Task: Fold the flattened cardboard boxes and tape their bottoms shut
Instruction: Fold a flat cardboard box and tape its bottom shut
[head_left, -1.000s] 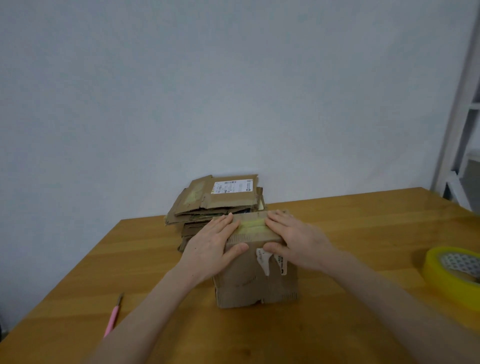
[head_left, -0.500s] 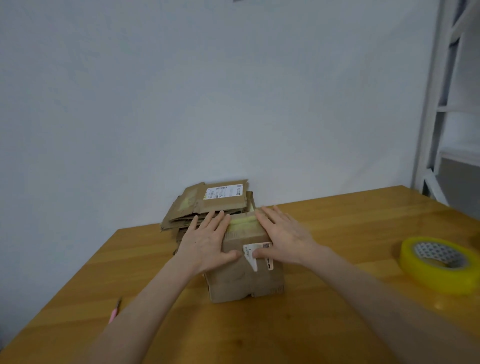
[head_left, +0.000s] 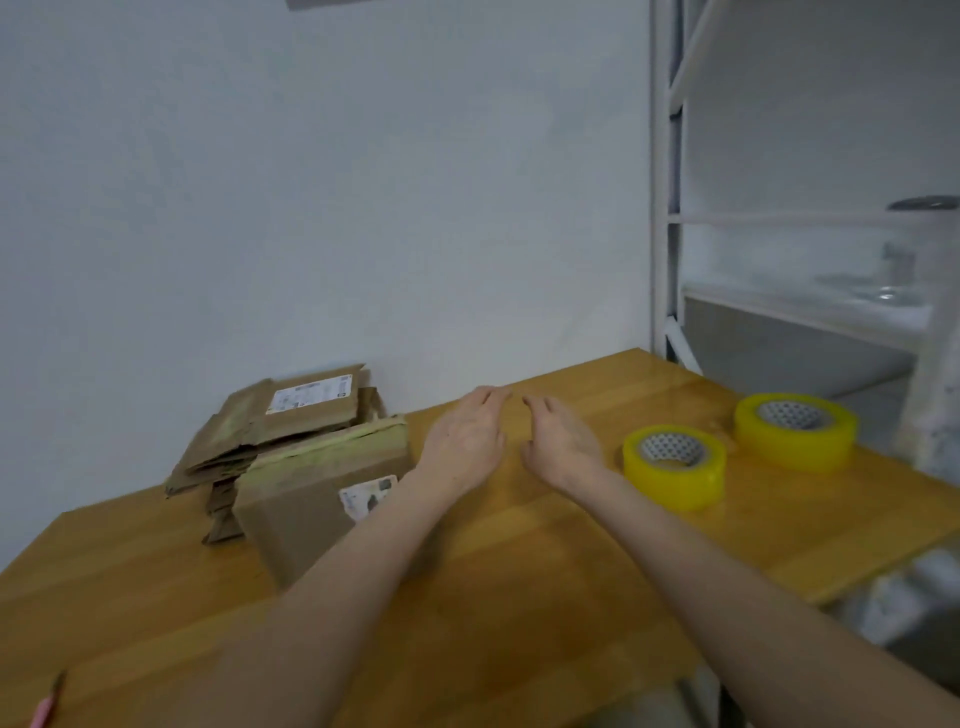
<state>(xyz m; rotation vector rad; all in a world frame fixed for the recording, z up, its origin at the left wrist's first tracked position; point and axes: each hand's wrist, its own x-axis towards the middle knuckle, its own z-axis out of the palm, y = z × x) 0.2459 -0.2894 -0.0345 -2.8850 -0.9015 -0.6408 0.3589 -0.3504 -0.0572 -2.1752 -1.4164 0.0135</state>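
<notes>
Box (head_left: 311, 493) looks taped. Left hand (head_left: 465, 439), right hand (head_left: 558, 441) empty, fingers relaxed. Next, probably: take flat from stack (head_left: 280, 415).

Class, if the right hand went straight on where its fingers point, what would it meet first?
Likely the wall beyond the table edge; the right hand might first brush the fingertips of the left hand, depth unclear.

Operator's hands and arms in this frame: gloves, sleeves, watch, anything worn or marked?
Nothing worn that shows. The left hand and right hand are bare: no gloves or rings. Both forearms are bare down to the frame edge: no sleeves, watch, bands or markers. Blur could hide small details.
</notes>
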